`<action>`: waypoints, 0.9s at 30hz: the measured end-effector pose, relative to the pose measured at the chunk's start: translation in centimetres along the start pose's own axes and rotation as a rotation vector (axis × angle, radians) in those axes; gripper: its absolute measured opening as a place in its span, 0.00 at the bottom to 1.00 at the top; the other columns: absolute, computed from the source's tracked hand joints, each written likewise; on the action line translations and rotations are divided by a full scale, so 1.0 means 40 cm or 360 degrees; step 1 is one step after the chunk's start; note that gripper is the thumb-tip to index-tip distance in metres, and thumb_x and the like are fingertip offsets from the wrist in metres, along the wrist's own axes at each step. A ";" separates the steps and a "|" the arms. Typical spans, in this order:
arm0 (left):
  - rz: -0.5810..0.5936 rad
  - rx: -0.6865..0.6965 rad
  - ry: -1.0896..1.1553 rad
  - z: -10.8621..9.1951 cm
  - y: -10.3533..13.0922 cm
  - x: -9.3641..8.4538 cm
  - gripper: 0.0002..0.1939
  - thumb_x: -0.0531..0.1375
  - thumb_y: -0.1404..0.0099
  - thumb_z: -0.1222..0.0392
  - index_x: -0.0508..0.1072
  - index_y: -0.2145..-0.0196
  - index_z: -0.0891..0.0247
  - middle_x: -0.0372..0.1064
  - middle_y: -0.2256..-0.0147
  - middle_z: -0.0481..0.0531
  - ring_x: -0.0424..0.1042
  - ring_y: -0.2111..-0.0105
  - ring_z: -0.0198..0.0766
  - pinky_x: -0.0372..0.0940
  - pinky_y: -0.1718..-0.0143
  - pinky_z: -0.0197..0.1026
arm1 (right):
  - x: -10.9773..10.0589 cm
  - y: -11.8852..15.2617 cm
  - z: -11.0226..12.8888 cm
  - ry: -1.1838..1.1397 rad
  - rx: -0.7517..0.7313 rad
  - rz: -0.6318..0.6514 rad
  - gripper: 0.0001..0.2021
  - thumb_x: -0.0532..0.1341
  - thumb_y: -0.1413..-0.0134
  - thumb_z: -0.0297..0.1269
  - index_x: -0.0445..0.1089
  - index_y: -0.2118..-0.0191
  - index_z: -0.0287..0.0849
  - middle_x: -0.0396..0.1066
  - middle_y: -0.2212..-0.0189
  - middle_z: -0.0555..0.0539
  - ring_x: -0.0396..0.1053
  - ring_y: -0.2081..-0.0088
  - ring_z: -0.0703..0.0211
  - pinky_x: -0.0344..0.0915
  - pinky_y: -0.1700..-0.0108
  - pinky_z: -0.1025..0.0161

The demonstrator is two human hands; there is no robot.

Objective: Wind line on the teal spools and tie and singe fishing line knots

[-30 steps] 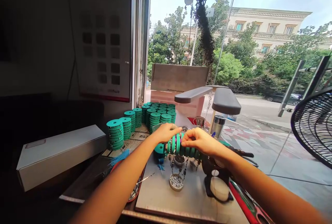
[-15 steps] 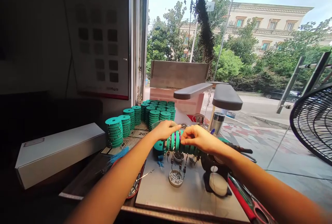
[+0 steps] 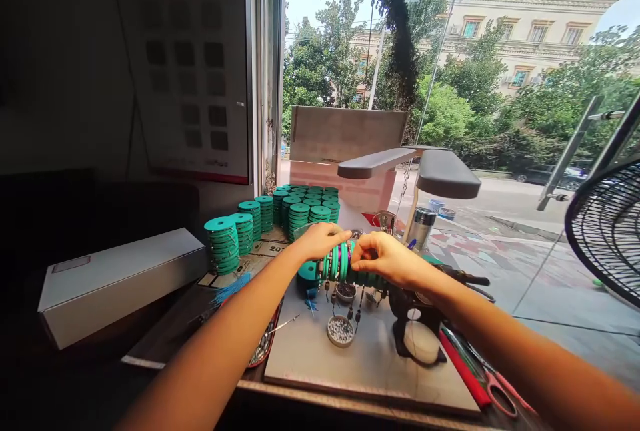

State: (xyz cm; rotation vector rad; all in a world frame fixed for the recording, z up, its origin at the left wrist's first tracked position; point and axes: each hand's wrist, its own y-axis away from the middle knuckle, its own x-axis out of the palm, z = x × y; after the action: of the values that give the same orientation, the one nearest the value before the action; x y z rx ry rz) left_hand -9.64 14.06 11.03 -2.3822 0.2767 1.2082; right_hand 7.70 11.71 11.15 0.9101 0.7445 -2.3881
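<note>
A row of teal spools (image 3: 335, 265) lies sideways on a dark stand above the work board, with beaded cords hanging below it. My left hand (image 3: 320, 241) curves over the row's left part, thumb reaching along the top; its other fingers are mostly hidden behind the spools. Close by on the right, my right hand (image 3: 383, 258) has thumb and forefinger pinched together beside a purple strand (image 3: 351, 252). What the pinch holds is too small to make out. Under the row stand a round dish of white beads (image 3: 341, 330) and a smaller dish of dark beads (image 3: 346, 292).
Stacked teal spools (image 3: 221, 244) stand at the back left beside a long white box (image 3: 120, 278). A red-rimmed tray (image 3: 263, 351) sits left of the board (image 3: 320, 374). Scissors (image 3: 501, 394), a lamp (image 3: 447, 174) and a fan (image 3: 610, 231) are on the right.
The camera view has tilted slightly down and shifted. Both hands stay at the spool row, and the right-hand pinch keeps nearly the same place beside the purple strand.
</note>
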 end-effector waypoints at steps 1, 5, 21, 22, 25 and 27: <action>0.0001 0.0001 0.0000 -0.001 0.000 0.000 0.21 0.49 0.41 0.46 0.74 0.70 0.65 0.70 0.72 0.49 0.66 0.71 0.39 0.60 0.67 0.38 | 0.002 0.000 0.000 0.0003 0.0004 -0.0015 0.04 0.60 0.63 0.30 0.65 0.81 0.41 0.56 0.84 0.56 0.53 0.79 0.64 0.50 0.76 0.66; 0.0001 0.0009 -0.0002 -0.002 -0.001 -0.002 0.20 0.50 0.40 0.47 0.74 0.69 0.65 0.72 0.70 0.51 0.67 0.69 0.39 0.61 0.66 0.39 | 0.003 -0.001 0.002 -0.0014 0.0015 -0.0046 0.05 0.61 0.64 0.29 0.63 0.82 0.41 0.55 0.84 0.56 0.52 0.79 0.64 0.49 0.76 0.66; -0.0003 0.0037 0.0003 0.002 -0.005 -0.002 0.19 0.50 0.40 0.48 0.74 0.69 0.64 0.73 0.71 0.49 0.69 0.68 0.39 0.61 0.66 0.39 | -0.006 -0.006 -0.006 0.0015 0.0052 -0.0014 0.07 0.61 0.60 0.36 0.64 0.80 0.41 0.49 0.86 0.59 0.48 0.81 0.66 0.45 0.79 0.67; 0.0002 0.0035 0.0000 0.001 -0.005 -0.001 0.19 0.50 0.39 0.48 0.73 0.69 0.64 0.73 0.70 0.50 0.69 0.67 0.39 0.62 0.66 0.39 | -0.003 -0.006 -0.005 0.0039 0.0047 -0.0025 0.07 0.61 0.60 0.36 0.64 0.80 0.41 0.49 0.86 0.59 0.48 0.81 0.66 0.45 0.79 0.67; 0.0014 0.0027 -0.0010 0.001 -0.005 0.000 0.18 0.50 0.39 0.49 0.73 0.68 0.65 0.73 0.67 0.52 0.70 0.66 0.40 0.62 0.64 0.41 | 0.001 -0.007 -0.001 0.0123 0.0025 -0.0061 0.06 0.62 0.60 0.33 0.64 0.81 0.40 0.50 0.86 0.59 0.49 0.81 0.66 0.46 0.79 0.68; 0.0013 0.0029 -0.0018 0.001 -0.004 0.000 0.18 0.50 0.38 0.50 0.73 0.66 0.65 0.73 0.66 0.53 0.70 0.65 0.40 0.62 0.64 0.42 | -0.001 -0.008 0.005 0.0190 0.0006 -0.0087 0.07 0.62 0.60 0.31 0.63 0.81 0.40 0.51 0.86 0.58 0.50 0.80 0.66 0.47 0.78 0.67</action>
State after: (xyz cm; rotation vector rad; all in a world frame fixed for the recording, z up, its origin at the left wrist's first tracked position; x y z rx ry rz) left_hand -9.58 14.22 11.05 -2.3606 0.2930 1.2173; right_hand 7.45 11.85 11.42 1.0542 0.8198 -2.3998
